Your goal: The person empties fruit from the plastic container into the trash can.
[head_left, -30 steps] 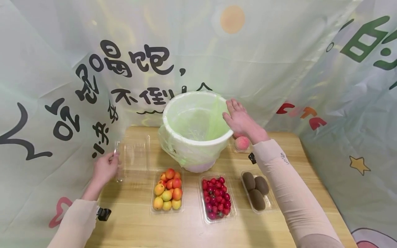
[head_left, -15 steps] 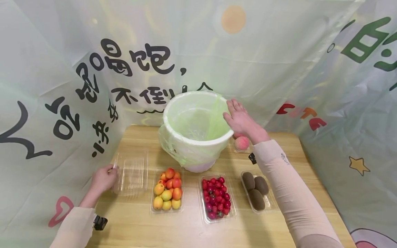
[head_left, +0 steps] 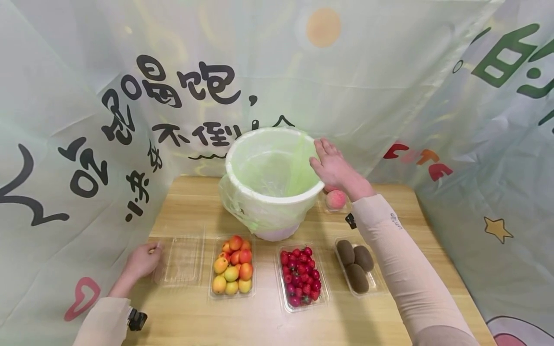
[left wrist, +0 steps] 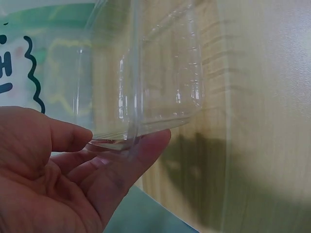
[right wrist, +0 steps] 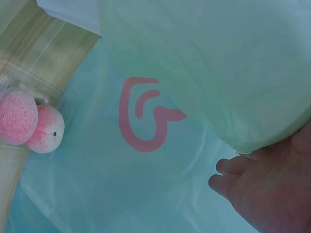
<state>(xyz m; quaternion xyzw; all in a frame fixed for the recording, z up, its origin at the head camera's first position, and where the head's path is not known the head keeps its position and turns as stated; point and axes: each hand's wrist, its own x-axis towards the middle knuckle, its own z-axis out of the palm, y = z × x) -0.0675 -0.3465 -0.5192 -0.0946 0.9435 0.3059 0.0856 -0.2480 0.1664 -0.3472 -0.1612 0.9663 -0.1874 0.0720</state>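
Your left hand (head_left: pixel 144 261) pinching a clear tray (head_left: pixel 182 262)
That's front-left of the bucket (head_left: pixel 277 198); right hand (head_left: pixel 332 167) touches its rim, fingers straight.

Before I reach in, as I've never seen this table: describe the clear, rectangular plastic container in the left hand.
Start at the big round white bucket lined with a thin green plastic bag. Left of it and nearer the head camera, the left hand pinches the clear, rectangular plastic container by its edge. Unlike the clear tray beside it, full of yellow-and-orange fruit, it holds nothing.
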